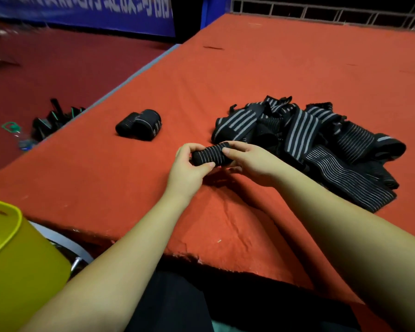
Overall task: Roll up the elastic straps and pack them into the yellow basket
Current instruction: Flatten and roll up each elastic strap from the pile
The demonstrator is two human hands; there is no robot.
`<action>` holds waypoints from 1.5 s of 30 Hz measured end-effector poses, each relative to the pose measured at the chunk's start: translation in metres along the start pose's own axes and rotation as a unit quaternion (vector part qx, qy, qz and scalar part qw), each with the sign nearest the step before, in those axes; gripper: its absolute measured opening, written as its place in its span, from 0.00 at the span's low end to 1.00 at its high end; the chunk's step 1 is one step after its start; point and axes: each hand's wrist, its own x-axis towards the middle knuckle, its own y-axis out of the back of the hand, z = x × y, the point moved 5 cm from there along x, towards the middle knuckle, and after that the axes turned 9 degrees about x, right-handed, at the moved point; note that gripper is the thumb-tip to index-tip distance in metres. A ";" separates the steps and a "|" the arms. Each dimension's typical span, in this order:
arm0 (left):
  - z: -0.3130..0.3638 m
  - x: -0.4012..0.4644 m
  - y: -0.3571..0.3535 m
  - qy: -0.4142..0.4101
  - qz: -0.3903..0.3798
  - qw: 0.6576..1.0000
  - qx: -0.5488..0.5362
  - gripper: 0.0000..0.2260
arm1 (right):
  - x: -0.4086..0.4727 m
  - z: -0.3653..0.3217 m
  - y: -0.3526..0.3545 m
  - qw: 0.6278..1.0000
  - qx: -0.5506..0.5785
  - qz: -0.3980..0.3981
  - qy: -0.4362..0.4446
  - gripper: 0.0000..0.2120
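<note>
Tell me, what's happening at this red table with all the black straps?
A person is rolling elastic straps. Both hands, left hand and right hand, grip a nearly rolled strap just above the red table. Finished rolls sit to the left, a loose pile of straps waits on the right, and the yellow basket stands beside the table's near left corner.

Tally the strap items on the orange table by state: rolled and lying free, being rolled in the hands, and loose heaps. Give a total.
Rolled straps lying free: 2
Strap held by left hand and right hand, the strap in hand: 1
Loose pile: 1 heap, straps uncountable
Total: 4 items
</note>
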 end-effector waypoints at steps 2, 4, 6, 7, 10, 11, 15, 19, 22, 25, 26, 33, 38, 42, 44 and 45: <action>-0.009 0.022 0.014 0.028 0.022 0.999 0.011 0.16 | 0.033 -0.009 -0.012 1.000 -0.014 0.000 -0.005 0.14; -0.023 0.044 0.027 0.057 0.044 0.997 0.013 0.15 | 0.067 -0.015 -0.026 1.000 -0.020 0.001 -0.011 0.11; -0.038 0.063 0.037 0.086 0.063 0.994 -0.014 0.14 | 0.099 -0.021 -0.040 0.999 -0.035 0.007 -0.018 0.09; -0.042 0.070 0.041 0.098 0.071 0.992 -0.021 0.12 | 0.114 -0.022 -0.046 0.999 -0.048 0.012 -0.021 0.09; -0.056 0.089 0.053 0.127 0.102 0.987 -0.003 0.09 | 0.150 -0.024 -0.059 0.995 -0.089 0.024 -0.035 0.12; -0.060 0.093 0.056 0.133 0.108 0.985 0.003 0.09 | 0.161 -0.023 -0.061 0.994 -0.096 0.027 -0.039 0.12; -0.079 0.103 0.061 0.147 0.123 0.981 0.016 0.10 | 0.198 -0.020 -0.070 0.989 -0.141 0.016 -0.043 0.13; -0.083 0.105 0.055 0.135 0.104 0.984 0.055 0.17 | 0.226 -0.015 -0.080 0.983 -0.180 -0.001 -0.040 0.13; -0.084 0.110 0.054 0.126 0.095 0.983 0.097 0.19 | 0.240 -0.009 -0.080 0.966 -0.258 0.025 -0.023 0.15; -0.078 0.111 0.053 0.118 0.088 0.976 0.159 0.21 | 0.244 -0.001 -0.075 0.940 -0.331 0.085 -0.013 0.16; -0.077 0.111 0.053 0.114 0.086 0.975 0.172 0.21 | 0.243 0.001 -0.074 0.936 -0.337 0.106 -0.008 0.15; -0.070 0.105 0.053 0.121 0.073 0.971 0.193 0.23 | 0.212 -0.003 -0.089 0.898 -0.428 0.073 0.069 0.15; -0.063 0.096 0.053 0.124 0.068 0.973 0.184 0.20 | 0.150 -0.002 -0.079 0.871 -0.489 0.023 0.045 0.23; -0.046 0.081 0.048 0.095 0.085 0.977 0.170 0.12 | 0.086 -0.001 -0.058 0.892 -0.436 0.051 0.104 0.17; -0.034 0.072 0.034 0.061 0.057 0.983 0.165 0.09 | 0.058 0.003 -0.040 0.893 -0.433 0.052 0.113 0.13; -0.028 0.069 0.024 0.047 0.036 0.985 0.160 0.08 | 0.047 0.007 -0.029 0.893 -0.434 0.056 0.107 0.12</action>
